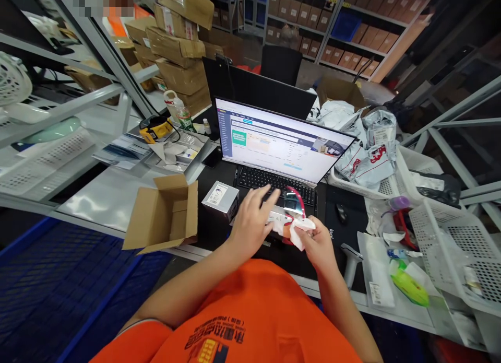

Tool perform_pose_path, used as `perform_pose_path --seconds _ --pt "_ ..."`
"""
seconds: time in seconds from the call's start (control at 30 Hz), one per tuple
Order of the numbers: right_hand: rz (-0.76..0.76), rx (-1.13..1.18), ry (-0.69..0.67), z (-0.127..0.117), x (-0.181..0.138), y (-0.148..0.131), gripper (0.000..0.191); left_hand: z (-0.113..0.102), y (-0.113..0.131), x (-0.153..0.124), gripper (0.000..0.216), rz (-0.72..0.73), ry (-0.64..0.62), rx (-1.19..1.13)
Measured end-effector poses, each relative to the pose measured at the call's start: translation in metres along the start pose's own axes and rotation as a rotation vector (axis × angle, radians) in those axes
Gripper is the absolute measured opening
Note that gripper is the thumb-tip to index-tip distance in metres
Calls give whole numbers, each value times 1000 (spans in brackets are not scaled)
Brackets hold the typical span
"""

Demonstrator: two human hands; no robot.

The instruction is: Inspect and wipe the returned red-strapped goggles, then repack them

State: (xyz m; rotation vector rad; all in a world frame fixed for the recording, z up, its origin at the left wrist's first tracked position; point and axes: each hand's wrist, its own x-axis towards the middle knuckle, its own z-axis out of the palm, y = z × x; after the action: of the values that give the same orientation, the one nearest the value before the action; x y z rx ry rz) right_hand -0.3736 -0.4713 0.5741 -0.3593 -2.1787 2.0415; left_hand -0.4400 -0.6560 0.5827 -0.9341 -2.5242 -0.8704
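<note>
My left hand point(252, 219) is over the desk in front of the keyboard, its fingers stretched out and apart. My right hand point(319, 243) is closed, pinching a crumpled white cloth or tissue point(300, 232). Just above that rises a shiny dark, lens-like piece point(293, 202) with a thin red curved edge; how it is held is hidden. Between the hands lies a pale printed surface point(278, 219), partly covered. Left of my left hand stands a small grey box point(221, 197) with a white label. Further left is an open cardboard box point(162, 214).
A monitor point(282, 138) and a black keyboard point(254, 177) stand ahead. To the right are a mouse point(341, 213), a handheld scanner point(351, 261) and white baskets point(442, 243). Silver-white bags point(371, 154) pile behind them. A blue crate point(90, 290) is at lower left.
</note>
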Motion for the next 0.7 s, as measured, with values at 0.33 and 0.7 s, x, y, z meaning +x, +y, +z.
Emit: perform_pose_path --seconds 0.33,0.7 --pt "-71 -33 73 21 -15 12 49 26 32 -30 48 -17 -8 -25" --pt "59 110 178 -3 -8 -15 63 13 15 -31 36 204 -99 -341"
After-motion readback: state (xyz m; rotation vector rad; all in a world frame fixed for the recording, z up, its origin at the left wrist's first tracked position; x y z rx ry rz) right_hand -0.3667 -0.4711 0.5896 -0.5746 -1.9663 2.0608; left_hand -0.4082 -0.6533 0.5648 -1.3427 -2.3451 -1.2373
